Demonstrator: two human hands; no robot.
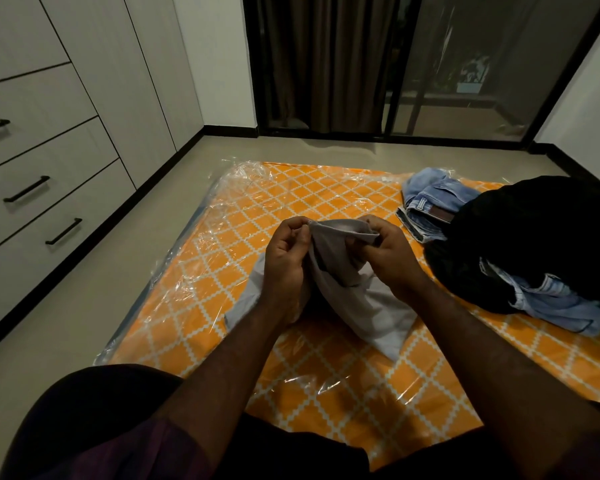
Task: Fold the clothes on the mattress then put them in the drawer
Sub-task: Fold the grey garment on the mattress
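Observation:
A light grey garment [357, 299] hangs over the orange patterned mattress [291, 202], its lower part resting on the plastic wrap. My left hand [286, 258] pinches the garment's upper edge on the left. My right hand [388, 252] grips the same edge on the right, so the top is stretched between both hands. On the mattress's right side lies a pile with a black garment [534, 237], light blue jeans [433, 199] behind it and a pale blue cloth [561, 303] under it. White drawers with black handles [26, 189] stand at the left, all closed.
Beige floor runs between the mattress and the drawer unit on the left. A dark curtain [326, 64] and a glass sliding door [482, 64] stand beyond the mattress. My knees in dark shorts [118, 427] are at the mattress's near edge.

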